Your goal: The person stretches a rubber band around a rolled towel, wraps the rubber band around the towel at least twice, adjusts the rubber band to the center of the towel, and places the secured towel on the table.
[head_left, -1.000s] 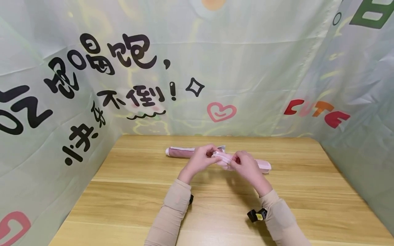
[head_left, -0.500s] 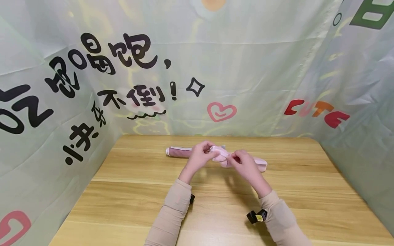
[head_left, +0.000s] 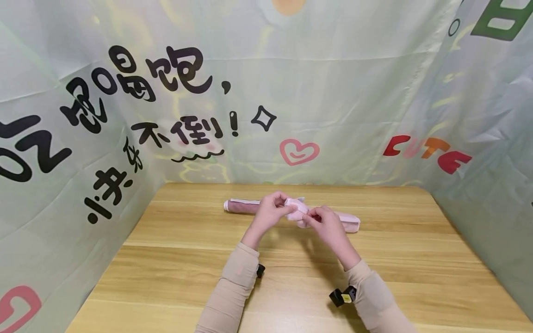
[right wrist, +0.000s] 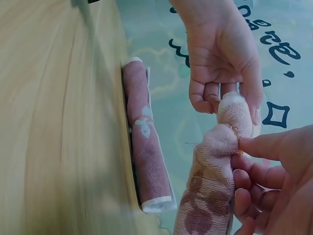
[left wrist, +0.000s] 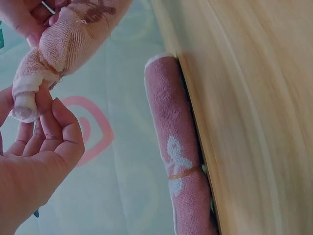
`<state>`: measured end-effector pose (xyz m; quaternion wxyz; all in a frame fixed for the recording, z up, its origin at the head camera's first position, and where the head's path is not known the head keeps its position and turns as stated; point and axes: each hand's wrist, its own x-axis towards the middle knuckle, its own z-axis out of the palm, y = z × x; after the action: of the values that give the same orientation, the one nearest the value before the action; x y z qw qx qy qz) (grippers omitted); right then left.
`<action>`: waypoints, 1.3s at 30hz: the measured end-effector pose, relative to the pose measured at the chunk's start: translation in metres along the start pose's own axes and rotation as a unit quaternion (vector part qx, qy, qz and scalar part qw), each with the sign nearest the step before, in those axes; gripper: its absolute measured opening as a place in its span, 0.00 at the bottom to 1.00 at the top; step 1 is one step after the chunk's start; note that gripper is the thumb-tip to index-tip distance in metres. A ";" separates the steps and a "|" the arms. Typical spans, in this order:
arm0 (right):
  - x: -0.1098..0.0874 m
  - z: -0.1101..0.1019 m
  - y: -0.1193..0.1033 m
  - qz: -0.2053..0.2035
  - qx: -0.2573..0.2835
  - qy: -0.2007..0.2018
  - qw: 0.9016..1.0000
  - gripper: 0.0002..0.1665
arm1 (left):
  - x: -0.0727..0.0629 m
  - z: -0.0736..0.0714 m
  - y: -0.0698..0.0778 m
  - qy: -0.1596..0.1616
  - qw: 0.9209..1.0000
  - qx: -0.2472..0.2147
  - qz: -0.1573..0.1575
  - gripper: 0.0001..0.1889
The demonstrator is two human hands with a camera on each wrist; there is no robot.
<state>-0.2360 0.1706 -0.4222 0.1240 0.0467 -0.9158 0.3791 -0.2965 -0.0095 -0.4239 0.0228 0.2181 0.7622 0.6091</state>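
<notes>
Pale green printed fabric walls [head_left: 333, 92] stand behind a light wood-grain desk [head_left: 291, 286]. Toward the desk's twelve o'clock, one pale pink, brown-marked terry roll [right wrist: 212, 166] is held up, twisted near its white tip. Two grips clamp it: the left hand [head_left: 269, 213] pinches its nine-o'clock tip, the right hand [head_left: 331, 226] its twist. One mauve towel roll [head_left: 242, 206] lies at ten o'clock.
</notes>
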 end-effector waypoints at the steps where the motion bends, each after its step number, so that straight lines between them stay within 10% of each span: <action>1: 0.000 0.000 0.001 0.004 0.006 -0.002 1.000 0.10 | 0.000 0.000 0.000 -0.004 1.000 -0.006 -0.004 0.10; 22: 0.001 -0.001 0.001 0.059 0.038 0.012 0.997 0.07 | -0.002 0.008 0.005 -0.041 0.998 -0.046 -0.020 0.10; 39: 0.000 -0.010 0.007 0.047 -0.134 -0.010 0.990 0.16 | -0.002 0.004 0.009 -0.017 0.998 -0.048 -0.043 0.10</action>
<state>-0.2357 0.1825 -0.4200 0.1019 -0.0100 -0.9607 0.2582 -0.2911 -0.0052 -0.4169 0.0720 0.1943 0.7400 0.6398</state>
